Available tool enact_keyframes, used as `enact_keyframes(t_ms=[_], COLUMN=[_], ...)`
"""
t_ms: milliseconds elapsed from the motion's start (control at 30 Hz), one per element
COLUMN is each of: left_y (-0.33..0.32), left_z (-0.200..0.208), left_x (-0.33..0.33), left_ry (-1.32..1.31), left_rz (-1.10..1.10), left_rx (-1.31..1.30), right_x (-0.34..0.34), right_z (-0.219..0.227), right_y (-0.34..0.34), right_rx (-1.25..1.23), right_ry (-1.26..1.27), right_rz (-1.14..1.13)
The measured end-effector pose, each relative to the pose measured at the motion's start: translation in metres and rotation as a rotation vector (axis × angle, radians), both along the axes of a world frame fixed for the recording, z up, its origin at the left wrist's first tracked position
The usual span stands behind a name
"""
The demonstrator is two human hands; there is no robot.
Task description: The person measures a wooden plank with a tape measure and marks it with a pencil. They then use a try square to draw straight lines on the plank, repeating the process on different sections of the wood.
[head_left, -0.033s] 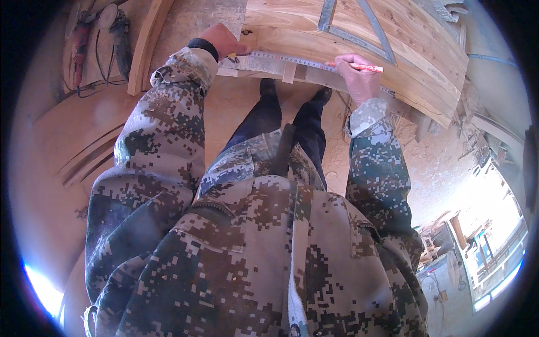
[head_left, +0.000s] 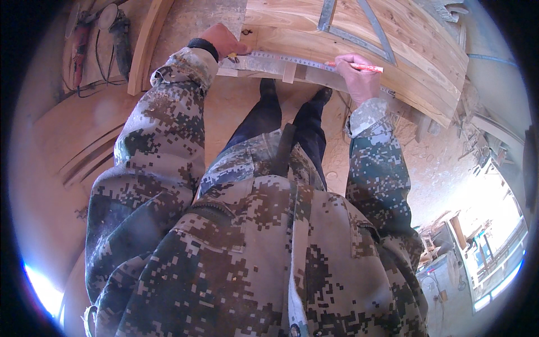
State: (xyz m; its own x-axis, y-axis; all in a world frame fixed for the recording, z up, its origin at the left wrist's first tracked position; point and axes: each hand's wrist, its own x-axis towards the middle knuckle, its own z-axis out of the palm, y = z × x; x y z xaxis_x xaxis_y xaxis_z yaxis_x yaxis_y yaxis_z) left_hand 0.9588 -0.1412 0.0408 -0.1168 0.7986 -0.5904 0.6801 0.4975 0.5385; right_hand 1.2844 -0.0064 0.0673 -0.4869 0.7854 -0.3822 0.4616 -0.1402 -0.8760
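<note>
A metal tape measure [head_left: 295,59] lies stretched along the near edge of a wooden panel [head_left: 303,38]. My left hand [head_left: 223,40] is closed at the tape's left end, where a small yellow piece shows below the fingers. What else those fingers cover is hidden. Over the tape, farther right, my right hand [head_left: 359,76] pinches a red-and-white pencil [head_left: 365,67]. The pencil's left end meets the tape near the panel's edge. Past this hand, more of the tape shows along the edge.
A metal triangular square [head_left: 362,44] rests on the panel. Two angle grinders [head_left: 118,36] with cords lie at the far left, beyond an upright wooden board [head_left: 147,48]. Long thin strips [head_left: 92,154] lie on the floor at left. Wood scraps are heaped to the right.
</note>
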Motion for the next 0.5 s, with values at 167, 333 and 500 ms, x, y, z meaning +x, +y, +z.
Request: enact_keyframes(t_ms=[167, 333, 500], left_y=[0.0, 0.0, 0.0013], left_z=[-0.0004, 0.0004, 0.0034], left_x=[-0.0016, -0.0015, 0.0004], left_ry=[-0.008, -0.099, -0.04], left_rz=[-0.022, -0.058, 0.092], left_rx=[0.032, 0.103, -0.055], right_x=[0.0014, 0.001, 0.0019], right_z=[-0.0018, -0.0044, -0.003], right_y=[0.0011, 0.0012, 0.0005], right_rx=[0.016, 0.08, 0.074], right_ry=[-0.025, -0.024, -0.031], right_rz=[0.007, 0.003, 0.008])
